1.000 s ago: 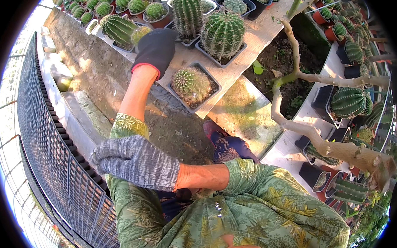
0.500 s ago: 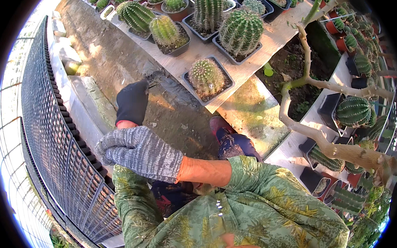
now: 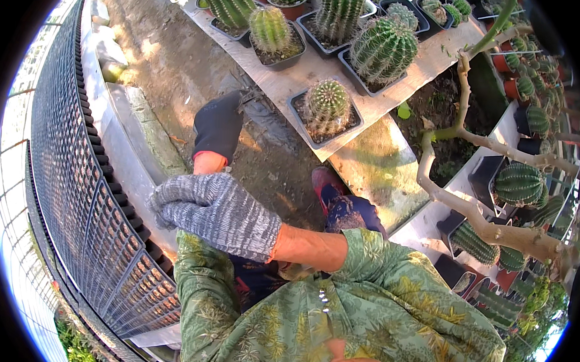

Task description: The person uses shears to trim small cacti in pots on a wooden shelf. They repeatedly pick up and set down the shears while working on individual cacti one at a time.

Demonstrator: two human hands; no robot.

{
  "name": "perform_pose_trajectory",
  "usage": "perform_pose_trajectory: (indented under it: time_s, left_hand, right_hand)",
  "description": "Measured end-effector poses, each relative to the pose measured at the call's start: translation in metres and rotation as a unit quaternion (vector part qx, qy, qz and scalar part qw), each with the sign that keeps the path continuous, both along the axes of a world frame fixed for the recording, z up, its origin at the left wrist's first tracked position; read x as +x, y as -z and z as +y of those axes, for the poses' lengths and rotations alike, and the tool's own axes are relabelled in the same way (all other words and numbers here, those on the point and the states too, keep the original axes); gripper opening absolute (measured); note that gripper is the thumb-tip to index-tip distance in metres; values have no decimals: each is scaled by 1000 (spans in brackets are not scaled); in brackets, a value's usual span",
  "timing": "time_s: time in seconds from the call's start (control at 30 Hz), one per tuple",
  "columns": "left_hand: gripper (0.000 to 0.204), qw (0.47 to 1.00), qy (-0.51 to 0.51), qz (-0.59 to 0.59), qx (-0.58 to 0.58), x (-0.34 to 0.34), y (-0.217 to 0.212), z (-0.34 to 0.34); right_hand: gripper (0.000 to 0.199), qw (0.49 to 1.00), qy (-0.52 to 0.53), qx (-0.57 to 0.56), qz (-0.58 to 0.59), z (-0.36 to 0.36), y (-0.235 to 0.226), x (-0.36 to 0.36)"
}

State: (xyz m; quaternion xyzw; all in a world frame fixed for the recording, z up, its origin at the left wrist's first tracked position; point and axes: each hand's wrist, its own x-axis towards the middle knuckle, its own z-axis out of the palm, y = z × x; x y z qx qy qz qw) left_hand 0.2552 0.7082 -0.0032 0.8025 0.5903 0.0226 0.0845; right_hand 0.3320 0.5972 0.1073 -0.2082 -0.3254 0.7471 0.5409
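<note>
Outstretched, left hand (image 3: pixel 219 129) nears bench edge (image 3: pixel 292 127).

Sunlit bare dirt ground (image 3: pixel 179 56) between a black mesh fence (image 3: pixel 78 199) and pale concrete slabs (image 3: pixel 373 165) under potted cacti (image 3: pixel 384 47).

Potted barrel cacti (image 3: pixel 384 47) crowd a pale counter (image 3: pixel 435 55) at twelve o'clock; a bare branch (image 3: pixel 461 133) arcs at three, and black mesh fencing (image 3: pixel 79 193) curves past nine.
</note>
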Motion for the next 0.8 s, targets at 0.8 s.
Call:
perform_pose_trajectory:
  time_s: [0.8]
  left_hand:
    - [23,996,35,-34,69,2,22,7]
  right_hand:
    - [20,998,-43,-9,-51,-5,-3,4]
